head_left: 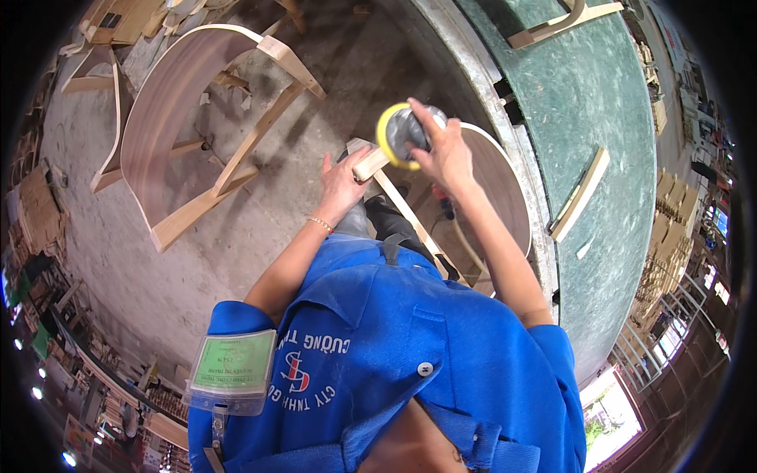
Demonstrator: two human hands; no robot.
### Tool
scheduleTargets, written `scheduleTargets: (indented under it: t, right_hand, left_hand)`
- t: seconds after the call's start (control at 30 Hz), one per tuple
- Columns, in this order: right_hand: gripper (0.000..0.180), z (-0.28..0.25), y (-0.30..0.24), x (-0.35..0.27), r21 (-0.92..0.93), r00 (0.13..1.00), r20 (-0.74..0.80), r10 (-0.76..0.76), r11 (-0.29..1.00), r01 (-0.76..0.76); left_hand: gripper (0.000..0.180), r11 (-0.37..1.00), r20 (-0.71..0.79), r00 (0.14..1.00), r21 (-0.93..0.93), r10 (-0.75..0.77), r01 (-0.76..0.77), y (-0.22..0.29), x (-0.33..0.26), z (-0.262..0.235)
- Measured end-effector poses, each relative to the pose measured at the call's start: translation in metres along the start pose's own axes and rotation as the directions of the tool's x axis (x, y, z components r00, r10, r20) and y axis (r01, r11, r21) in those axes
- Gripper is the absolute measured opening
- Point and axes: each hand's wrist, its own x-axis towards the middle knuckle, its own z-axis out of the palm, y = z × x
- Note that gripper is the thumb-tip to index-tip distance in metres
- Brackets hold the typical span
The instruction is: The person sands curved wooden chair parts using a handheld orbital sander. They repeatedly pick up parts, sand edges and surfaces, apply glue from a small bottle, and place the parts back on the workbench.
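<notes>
My right hand [448,162] is closed over the top of a round power sander [404,132] with a grey body and a yellow rim. The sander is tilted, its yellow edge at the end of a pale wooden rail [371,164]. My left hand [341,188] is wrapped round that same end of the rail, just left of the sander. The rail belongs to a wooden frame with a curved, thin panel [505,177], which stands against my legs. Part of the frame is hidden behind my right forearm. A hose [469,248] shows below the sander, beside that forearm.
At the left, another curved wooden frame [154,118] stands on the concrete floor [213,272]. A green-topped table [544,94] runs along the right, bearing a narrow wooden strip [581,195] and a curved wooden piece [564,25]. Wood stacks [674,213] lie beyond it.
</notes>
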Motion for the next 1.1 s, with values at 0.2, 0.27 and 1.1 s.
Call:
scheduleTargets:
  t: [0.2,0.27,1.1]
  right_hand:
    - [0.086,-0.007,0.001,0.007,-0.078,0.999,0.053,-0.010,0.997,0.014]
    - [0.088,-0.002,0.001,-0.003,-0.005,0.998,0.031,-0.053,0.999,0.054]
    - [0.085,0.026,0.034,-0.025,0.225,0.942,-0.307,-0.137,0.951,0.211]
  left_hand:
    - [0.060,0.999,-0.011,0.999,-0.006,0.036,-0.036,-0.005,0.001,0.001]
    - [0.059,1.000,-0.005,1.000,0.007,0.018,-0.018,-0.006,0.001,0.002]
    - [0.054,0.998,0.083,0.994,0.025,-0.068,0.066,0.005,0.002,0.007]
